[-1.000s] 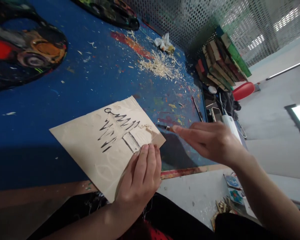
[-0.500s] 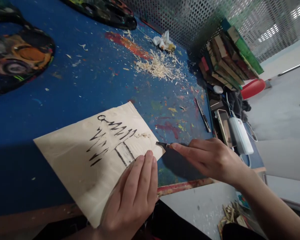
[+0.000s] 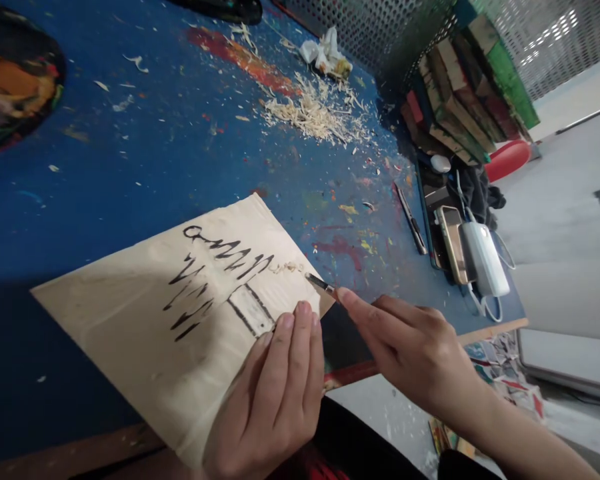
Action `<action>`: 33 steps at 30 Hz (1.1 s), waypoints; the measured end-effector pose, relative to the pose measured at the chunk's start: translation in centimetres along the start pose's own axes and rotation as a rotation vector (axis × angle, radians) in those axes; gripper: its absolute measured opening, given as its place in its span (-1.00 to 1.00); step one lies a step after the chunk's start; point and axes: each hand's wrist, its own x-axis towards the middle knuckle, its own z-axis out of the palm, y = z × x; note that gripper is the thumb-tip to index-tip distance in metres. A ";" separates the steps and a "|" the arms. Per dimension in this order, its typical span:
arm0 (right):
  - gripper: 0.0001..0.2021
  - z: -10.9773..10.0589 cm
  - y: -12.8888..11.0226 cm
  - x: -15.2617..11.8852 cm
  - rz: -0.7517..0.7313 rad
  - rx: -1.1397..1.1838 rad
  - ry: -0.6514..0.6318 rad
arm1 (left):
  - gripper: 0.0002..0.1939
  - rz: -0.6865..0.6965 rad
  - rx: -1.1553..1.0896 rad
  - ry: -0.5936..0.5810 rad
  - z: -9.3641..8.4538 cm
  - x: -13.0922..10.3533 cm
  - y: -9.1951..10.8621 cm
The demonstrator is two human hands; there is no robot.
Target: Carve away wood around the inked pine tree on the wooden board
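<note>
Head view, the only one. Right hand (image 3: pixel 415 353): fingers closed around the handle of a small carving tool (image 3: pixel 322 283), index finger stretched along it toward the metal. Left hand (image 3: pixel 273 397): fingers straight and side by side, palm down on the pale board (image 3: pixel 105 313), closed on nothing that I can see.

Position: the board lies tilted on the blue surface (image 3: pixel 180 153), left of my right fingers; one corner points toward them. The tool's long axis runs from those fingers up and leftward in the view, across the board's right edge. Its tip sits just inside that edge; contact with the board, I cannot tell. Curled shavings (image 3: pixel 293 267) lie just beyond the tip, between it and the right end of the dark zigzag lines (image 3: pixel 243 257).

Key relation: my left fingertips rest just on the near side of the tip, beside the tool's line, not ahead of it. The right hand has the tool; the left is nearer the drawn box (image 3: pixel 251 311), partly covering its lower end.
</note>
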 end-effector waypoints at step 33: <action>-0.78 2.1 -9.1 4.1 0.733 -0.116 0.189 | -0.53 -0.285 -0.367 0.053 0.6 0.9 2.4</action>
